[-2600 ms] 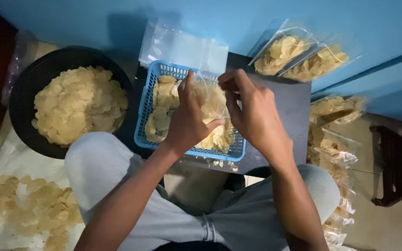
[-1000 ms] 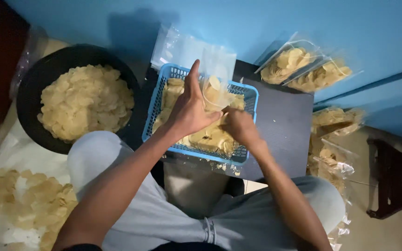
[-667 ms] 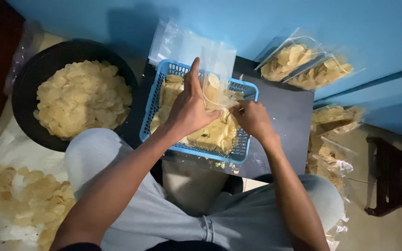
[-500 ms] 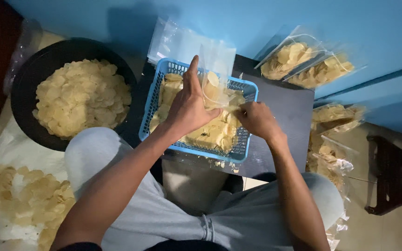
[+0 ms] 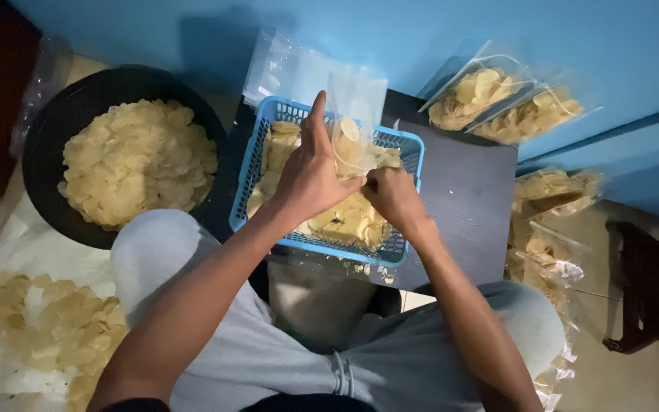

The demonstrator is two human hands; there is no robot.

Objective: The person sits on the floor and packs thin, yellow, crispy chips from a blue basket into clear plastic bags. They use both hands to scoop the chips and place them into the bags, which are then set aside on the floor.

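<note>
clear bag (image 5: 355, 114) upright, mouth seemingly up, left hand (image 5: 310, 179)

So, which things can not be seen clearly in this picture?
- Head view: the chips under both hands; left hand and right hand cover part of the blue basket.
- Right fingers: curled out of sight.
- Filled bags at right: blurred, and the edge cuts the lowest.
</note>
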